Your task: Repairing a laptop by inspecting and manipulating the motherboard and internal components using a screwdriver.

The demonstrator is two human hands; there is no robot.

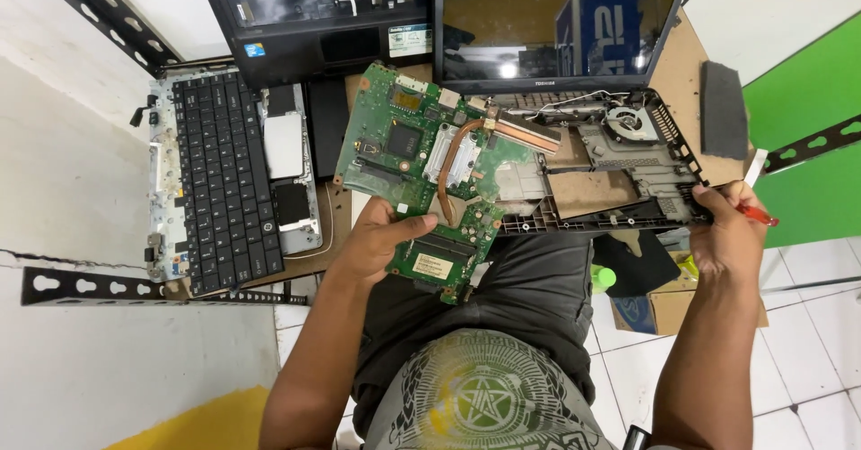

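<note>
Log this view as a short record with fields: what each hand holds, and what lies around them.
left hand: left hand grips the near edge of the green laptop circuit board, which carries a copper heat pipe
right hand: right hand holds the right end of the grey plastic laptop base frame together with a red-handled tool
frame fitting: round cooling fan at its far right
left of board: detached black keyboard panel
behind: open laptop screen

Green matt circuit board [408, 159] carrying a copper-coloured metal heat pipe [451, 159], dark matt plastic laptop base [628, 177], glossy screen [556, 24] reflecting light, brown cardboard [677, 60] lying underneath, glossy white floor tiles [807, 324] shining.
</note>
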